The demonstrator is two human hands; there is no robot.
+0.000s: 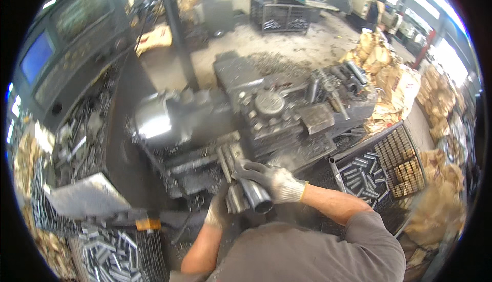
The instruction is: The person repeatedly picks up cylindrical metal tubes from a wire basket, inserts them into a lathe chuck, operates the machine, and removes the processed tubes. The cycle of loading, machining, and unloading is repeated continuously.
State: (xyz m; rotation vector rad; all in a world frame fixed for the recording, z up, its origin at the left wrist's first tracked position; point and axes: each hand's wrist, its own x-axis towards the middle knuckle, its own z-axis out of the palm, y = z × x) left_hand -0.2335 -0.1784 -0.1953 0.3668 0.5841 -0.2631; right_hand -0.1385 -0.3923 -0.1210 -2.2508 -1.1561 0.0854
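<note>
In front of my chest, my right hand (277,180), in a grey-and-white work glove, wraps over a short metal tube (256,196). The tube's dark open end faces me. Beside it on the left is a ridged grey metal piece (236,198), whose exact kind I cannot make out. My left hand (220,206), gloved too, is closed against that piece's left side, its fingers partly hidden. Both hands are at the near side of a lathe-like machine, by its large shiny cylindrical head (155,120).
Beyond my hands stands a round-topped tool post (269,102), with more tubes (355,72) lying farther right. A crate (424,182) of cut tubes is at the right; another heap of tubes (110,256) sits lower left. Wrapped brown sacks (394,89) line the right side.
</note>
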